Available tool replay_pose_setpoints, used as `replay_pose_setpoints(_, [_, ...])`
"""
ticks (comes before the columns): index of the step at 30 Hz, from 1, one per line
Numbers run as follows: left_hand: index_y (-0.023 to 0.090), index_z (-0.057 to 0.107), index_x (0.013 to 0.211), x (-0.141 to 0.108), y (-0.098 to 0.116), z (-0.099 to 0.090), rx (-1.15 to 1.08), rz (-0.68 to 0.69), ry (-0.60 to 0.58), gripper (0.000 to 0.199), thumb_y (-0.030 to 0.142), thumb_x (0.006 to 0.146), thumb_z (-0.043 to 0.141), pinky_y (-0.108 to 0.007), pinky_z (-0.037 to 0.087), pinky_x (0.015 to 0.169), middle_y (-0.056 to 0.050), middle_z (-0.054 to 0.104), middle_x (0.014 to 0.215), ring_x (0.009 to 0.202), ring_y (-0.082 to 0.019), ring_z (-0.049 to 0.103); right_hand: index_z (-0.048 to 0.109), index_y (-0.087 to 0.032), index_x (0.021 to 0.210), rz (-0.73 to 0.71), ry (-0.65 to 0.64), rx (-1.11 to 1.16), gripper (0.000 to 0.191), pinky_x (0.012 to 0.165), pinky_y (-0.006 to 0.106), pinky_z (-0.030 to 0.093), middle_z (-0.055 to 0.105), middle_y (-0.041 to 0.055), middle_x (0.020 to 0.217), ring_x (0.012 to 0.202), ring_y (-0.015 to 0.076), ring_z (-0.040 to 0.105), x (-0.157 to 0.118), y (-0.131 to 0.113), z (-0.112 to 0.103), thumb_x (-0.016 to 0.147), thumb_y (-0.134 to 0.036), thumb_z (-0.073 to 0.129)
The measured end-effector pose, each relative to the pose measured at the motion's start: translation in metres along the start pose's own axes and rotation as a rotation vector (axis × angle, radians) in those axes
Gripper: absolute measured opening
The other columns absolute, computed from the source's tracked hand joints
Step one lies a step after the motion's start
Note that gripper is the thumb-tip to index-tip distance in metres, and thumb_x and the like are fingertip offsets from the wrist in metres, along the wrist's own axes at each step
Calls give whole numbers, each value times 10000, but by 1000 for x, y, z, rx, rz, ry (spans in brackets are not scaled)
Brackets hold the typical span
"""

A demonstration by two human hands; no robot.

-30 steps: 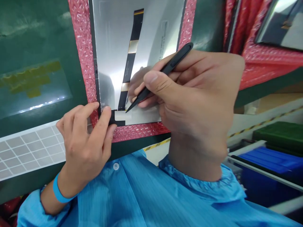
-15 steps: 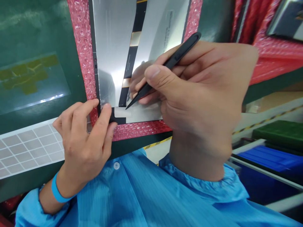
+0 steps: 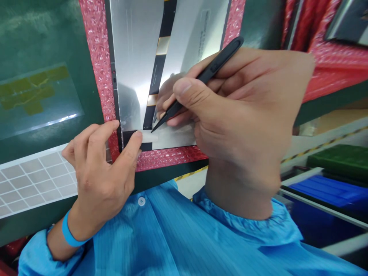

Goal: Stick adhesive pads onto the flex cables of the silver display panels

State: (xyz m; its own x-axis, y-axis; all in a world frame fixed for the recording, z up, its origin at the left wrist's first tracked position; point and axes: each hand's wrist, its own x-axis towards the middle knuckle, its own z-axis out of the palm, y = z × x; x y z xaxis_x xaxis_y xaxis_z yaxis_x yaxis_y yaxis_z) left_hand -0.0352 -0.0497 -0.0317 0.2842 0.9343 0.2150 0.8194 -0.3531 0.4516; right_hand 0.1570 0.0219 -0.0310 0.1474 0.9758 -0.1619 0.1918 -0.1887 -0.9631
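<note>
The green bench (image 3: 31,42) runs out of frame. On it, pink bubble wrap (image 3: 97,65) lies under a silver panel (image 3: 132,46), whose top is cut off and lower right is covered by the right hand (image 3: 238,111). That hand grips black tweezers (image 3: 211,71), tips at the pale tab (image 3: 148,137) near the panel's bottom edge; whether they touch it is unclear. The left hand (image 3: 100,172) is loosely open, one fingertip over the tab's left end, another at the panel's left edge. A blue bin (image 3: 330,189) at lower right is cropped, its contents unreadable. The grid sheet (image 3: 37,178) is cropped at left; nearby, a clear sheet (image 3: 61,105) carries yellow pieces (image 3: 33,90). The dark ribbon cable (image 3: 157,73) leaves the frame at its upper end; its print is too small to read.
</note>
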Motion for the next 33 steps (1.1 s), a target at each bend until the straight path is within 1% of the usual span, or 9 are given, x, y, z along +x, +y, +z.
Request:
replay_pose_setpoints(7, [229,788,1239,0,0,2,18,7,17,329,122,928,773,-601,466,1002,-212,694,1335,1245,-422,660,767,-300,804,11,11,40,162,481,277,637,785,22,754,665,199,768,0,0,1,930,-311,868])
replay_pose_setpoints(12, [233,769,1270,-3,1,3,97,49,32,354,124,934,772,-585,438,987,-206,701,1350,1259,-421,651,733,-270,803,-36,42,28,186,487,264,621,741,-29,686,590,166,736,-5,-6,5,948,-286,848])
replay_pose_setpoints(16, [229,759,1278,-6,4,1,200,81,17,350,153,937,785,-585,395,1022,-177,715,1360,1285,-428,636,727,-244,815,-114,140,17,155,511,278,615,739,-35,701,614,169,741,-9,-1,0,938,-204,813])
replay_pose_setpoints(19, [167,739,1305,-7,9,1,238,120,-8,346,261,974,777,-588,341,1106,-198,707,1380,1315,-428,616,711,-231,863,-151,180,131,136,523,260,609,758,-68,748,644,156,756,-10,11,-5,966,-142,707])
replay_pose_setpoints(22, [157,655,1460,-7,17,6,272,154,-102,476,437,1076,632,-587,251,1195,-202,640,1497,1387,-417,565,693,-222,856,-165,203,228,132,530,228,598,756,-77,732,634,133,749,-9,19,-5,953,-134,705])
replay_pose_setpoints(24, [161,589,1543,-7,23,8,286,159,-153,547,486,1104,556,-601,188,1230,-200,594,1560,1439,-422,519,678,-213,837,-174,211,271,137,536,237,602,754,-54,711,614,141,745,-8,21,-3,938,-137,729])
replay_pose_setpoints(26, [173,561,1572,-8,27,8,297,138,-178,587,518,1098,554,-629,151,1237,-205,564,1591,1471,-438,479,669,-208,830,-168,222,301,144,532,256,607,759,-26,705,605,160,748,-8,22,-2,933,-140,743])
replay_pose_setpoints(30, [300,583,1548,-16,22,-4,355,11,-164,551,506,1042,658,-718,169,1178,-199,522,1631,1490,-490,435,689,-221,829,-151,268,297,144,479,250,586,757,-17,704,604,172,753,-7,25,-2,930,-184,785])
replay_pose_setpoints(33, [242,661,1444,-16,13,-12,328,-47,-108,421,392,1051,640,-712,269,1157,-232,573,1562,1436,-481,507,694,-236,835,-135,292,300,168,495,245,598,757,-17,726,628,171,765,-7,28,-1,938,-285,818])
